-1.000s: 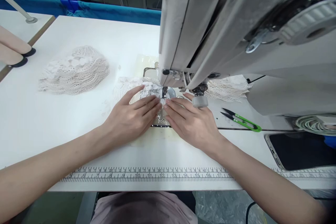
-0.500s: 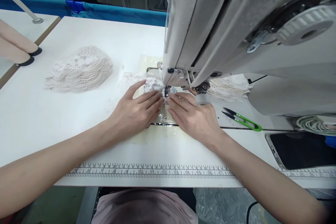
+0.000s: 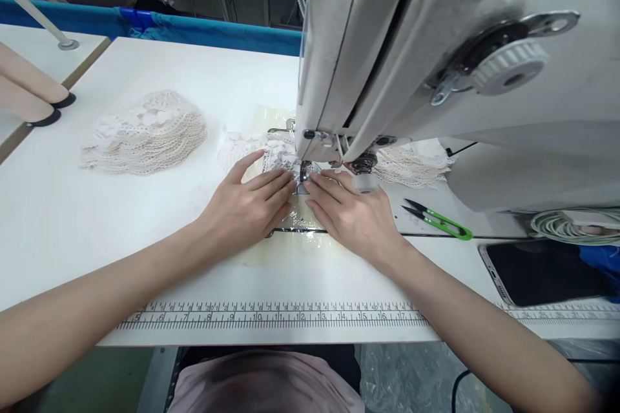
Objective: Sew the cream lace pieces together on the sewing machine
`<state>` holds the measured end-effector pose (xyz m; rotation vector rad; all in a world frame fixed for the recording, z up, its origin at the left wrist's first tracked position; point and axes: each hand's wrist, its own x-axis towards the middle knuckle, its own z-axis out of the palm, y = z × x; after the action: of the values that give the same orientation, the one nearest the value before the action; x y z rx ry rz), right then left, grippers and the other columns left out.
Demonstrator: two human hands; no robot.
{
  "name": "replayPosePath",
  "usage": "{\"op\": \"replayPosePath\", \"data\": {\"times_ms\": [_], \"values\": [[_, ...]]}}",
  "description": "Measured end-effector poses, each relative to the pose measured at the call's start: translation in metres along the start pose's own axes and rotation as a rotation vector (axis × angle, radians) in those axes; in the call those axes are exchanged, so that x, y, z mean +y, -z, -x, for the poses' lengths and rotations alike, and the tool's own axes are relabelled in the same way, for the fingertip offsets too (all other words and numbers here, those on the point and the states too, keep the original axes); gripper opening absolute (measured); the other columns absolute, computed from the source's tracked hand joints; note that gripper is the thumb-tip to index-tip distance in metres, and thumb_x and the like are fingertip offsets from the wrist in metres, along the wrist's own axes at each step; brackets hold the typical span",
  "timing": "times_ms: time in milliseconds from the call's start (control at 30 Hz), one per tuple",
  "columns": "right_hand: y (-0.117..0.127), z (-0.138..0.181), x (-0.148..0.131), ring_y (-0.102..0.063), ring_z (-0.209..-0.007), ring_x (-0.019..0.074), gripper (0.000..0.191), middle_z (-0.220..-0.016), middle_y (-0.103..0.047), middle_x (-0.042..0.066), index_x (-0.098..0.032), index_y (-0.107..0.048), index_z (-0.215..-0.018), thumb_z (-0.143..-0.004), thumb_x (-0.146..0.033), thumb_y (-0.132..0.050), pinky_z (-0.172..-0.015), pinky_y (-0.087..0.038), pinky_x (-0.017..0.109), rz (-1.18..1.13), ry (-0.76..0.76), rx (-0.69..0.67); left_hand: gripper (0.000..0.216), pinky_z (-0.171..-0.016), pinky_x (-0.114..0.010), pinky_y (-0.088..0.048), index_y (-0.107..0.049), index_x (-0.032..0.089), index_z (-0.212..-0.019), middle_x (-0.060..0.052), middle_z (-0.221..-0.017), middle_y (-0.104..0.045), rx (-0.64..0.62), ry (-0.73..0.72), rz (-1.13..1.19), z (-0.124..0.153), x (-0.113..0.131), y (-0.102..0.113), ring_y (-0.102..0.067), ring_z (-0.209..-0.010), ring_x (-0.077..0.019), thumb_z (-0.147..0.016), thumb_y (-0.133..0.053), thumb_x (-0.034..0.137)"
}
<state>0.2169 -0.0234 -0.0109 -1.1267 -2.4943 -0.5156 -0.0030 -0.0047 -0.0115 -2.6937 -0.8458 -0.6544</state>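
Note:
My left hand [image 3: 245,206] lies flat on a small white lace piece [image 3: 252,150], fingers pressing it down just left of the presser foot [image 3: 303,174] of the grey sewing machine [image 3: 436,71]. On the other side of the foot my right hand [image 3: 351,216] rests flat too, its fingertips on the lace edge beside the needle. Both hands hold the lace against the machine bed; the needle itself is mostly hidden by the machine head.
A stack of white lace pieces [image 3: 145,132] sits at the left of the white table [image 3: 72,219]; more lace [image 3: 411,164] lies behind the machine. Green thread snips [image 3: 438,219], a phone [image 3: 542,271] and a printed ruler [image 3: 271,316] are nearby.
The view tilted up and shifted slightly; both hands slid a little forward with the lace toward the presser foot. Nothing was picked up or let go.

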Motion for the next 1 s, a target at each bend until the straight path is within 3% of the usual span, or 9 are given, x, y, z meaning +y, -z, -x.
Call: {"op": "replayPosePath", "data": {"times_ms": [233, 367, 467, 567, 700, 800, 833, 933, 1000], "values": [[0.003, 0.003, 0.004, -0.069, -0.096, 0.0206, 0.026, -0.098, -0.077, 0.006, -0.015, -0.071, -0.112, -0.097, -0.025, -0.053, -0.094, -0.051, 0.039, -0.028, -0.004, 0.039, 0.032, -0.101, -0.043, -0.052, -0.063, 0.012, -0.123, -0.01, -0.124, -0.068, -0.029, 0.105, 0.041, 0.001, -0.005, -0.004, -0.064, -0.117, -0.024, -0.099, -0.045, 0.024], [0.007, 0.002, 0.005, -0.07, -0.095, 0.0199, 0.023, -0.099, -0.077, 0.005, -0.016, -0.071, -0.111, -0.094, -0.021, -0.056, -0.09, -0.053, 0.037, -0.057, 0.015, 0.058, 0.03, -0.075, -0.035, -0.06, -0.064, 0.01, -0.116, -0.012, -0.12, -0.068, -0.061, 0.21, 0.007, 0.001, -0.008, 0.001, -0.065, -0.111, -0.0252, -0.098, -0.044, 0.023], [0.006, 0.003, 0.004, -0.071, -0.093, 0.0174, 0.02, -0.105, -0.076, 0.004, -0.016, -0.071, -0.107, -0.091, -0.015, -0.059, -0.086, -0.054, 0.034, -0.073, 0.053, 0.101, 0.027, -0.053, -0.029, -0.052, -0.066, 0.013, -0.098, -0.011, -0.108, -0.07, -0.171, 0.287, -0.063, -0.001, -0.014, 0.008, -0.067, -0.094, -0.0234, -0.096, -0.04, 0.02], [0.004, 0.004, 0.001, -0.07, -0.098, 0.0162, 0.021, -0.111, -0.075, 0.005, -0.015, -0.07, -0.106, -0.088, -0.009, -0.061, -0.082, -0.055, 0.031, -0.149, 0.129, 0.148, 0.03, -0.051, -0.027, -0.044, -0.065, 0.016, -0.085, -0.008, -0.09, -0.069, -0.293, 0.312, -0.054, -0.002, -0.027, 0.024, -0.065, -0.081, -0.0213, -0.094, -0.036, 0.016], [0.014, -0.001, -0.013, -0.059, -0.123, 0.0189, 0.031, -0.125, -0.068, 0.009, -0.017, -0.062, -0.119, -0.089, -0.014, -0.061, -0.095, -0.053, 0.035, -0.395, 0.236, 0.142, 0.027, -0.048, -0.025, -0.04, -0.066, 0.023, -0.081, -0.001, -0.074, -0.068, -0.521, 0.309, 0.377, 0.003, -0.042, 0.066, -0.061, -0.059, -0.0161, -0.094, -0.043, 0.03], [0.033, -0.014, -0.037, -0.048, -0.134, 0.0273, 0.065, -0.145, -0.049, 0.02, -0.012, -0.048, -0.135, -0.082, -0.042, -0.072, -0.105, -0.047, 0.045, -0.728, 0.095, -0.089, 0.023, -0.048, -0.023, -0.043, -0.067, 0.03, -0.085, 0.004, -0.074, -0.07, -0.694, 0.286, 0.735, 0.008, -0.041, 0.095, -0.063, -0.058, -0.0142, -0.094, -0.047, 0.033], [0.04, -0.02, -0.046, -0.056, -0.125, 0.026, 0.069, -0.138, -0.056, 0.017, -0.014, -0.05, -0.133, -0.078, -0.047, -0.075, -0.1, -0.051, 0.042, -0.878, 0.016, -0.168, 0.022, -0.05, -0.022, -0.044, -0.067, 0.031, -0.086, 0.005, -0.074, -0.07, -0.722, 0.272, 0.801, 0.009, -0.038, 0.102, -0.064, -0.06, -0.0138, -0.095, -0.047, 0.033], [0.051, -0.037, -0.07, -0.067, -0.088, 0.0164, 0.027, -0.098, -0.071, 0.002, -0.021, -0.062, -0.107, -0.087, -0.039, -0.067, -0.077, -0.056, 0.03, -1.239, -0.346, -0.438, 0.025, -0.051, -0.019, -0.045, -0.066, 0.029, -0.088, 0.004, -0.073, -0.068, -0.705, 0.256, 0.886, 0.016, -0.034, 0.113, -0.062, -0.061, -0.0123, -0.098, -0.044, 0.034], [0.051, -0.046, -0.08, -0.066, -0.075, 0.0151, 0.023, -0.081, -0.068, -0.001, -0.02, -0.064, -0.089, -0.085, -0.042, -0.068, -0.067, -0.054, 0.028, -1.407, -0.518, -0.486, 0.028, -0.053, -0.018, -0.047, -0.068, 0.028, -0.093, 0.003, -0.076, -0.068, -0.631, 0.293, 0.887, 0.03, -0.036, 0.115, -0.063, -0.064, -0.012, -0.099, -0.042, 0.039]]}}
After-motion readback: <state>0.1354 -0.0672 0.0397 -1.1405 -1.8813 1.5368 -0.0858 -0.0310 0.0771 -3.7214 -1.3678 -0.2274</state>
